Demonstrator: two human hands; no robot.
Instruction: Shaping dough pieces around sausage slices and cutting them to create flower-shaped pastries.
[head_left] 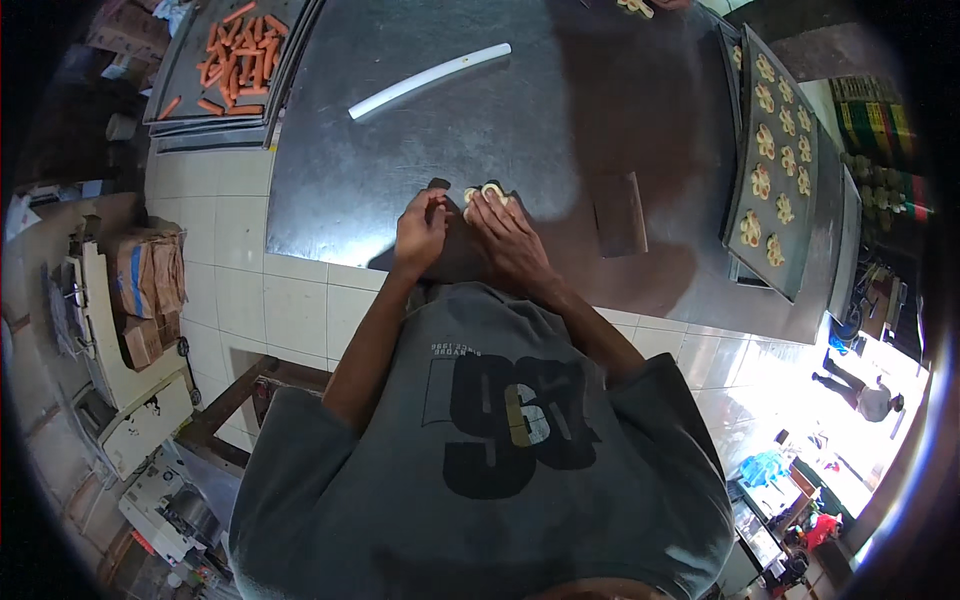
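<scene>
Near the front edge of the dark metal worktable (400, 160), a small pale piece of dough (492, 189) with rounded lobes lies partly under my right hand (508, 232). The fingers of that hand are bent down over the dough and hide most of it. Just to the left, my left hand (421, 232) is held over the table with its fingers loosely curled and the thumb apart, and nothing shows in it. Farther back on the tabletop lies a long white rod (430, 80), slightly curved in this view.
At the far left, a tray (182, 80) holds orange sausages (240, 60). A tray (790, 270) of flower-shaped dough pieces (762, 140) is at the right. A flat brown rectangular piece (622, 215) lies right of my hands. Another person (876, 402) is far off at the right.
</scene>
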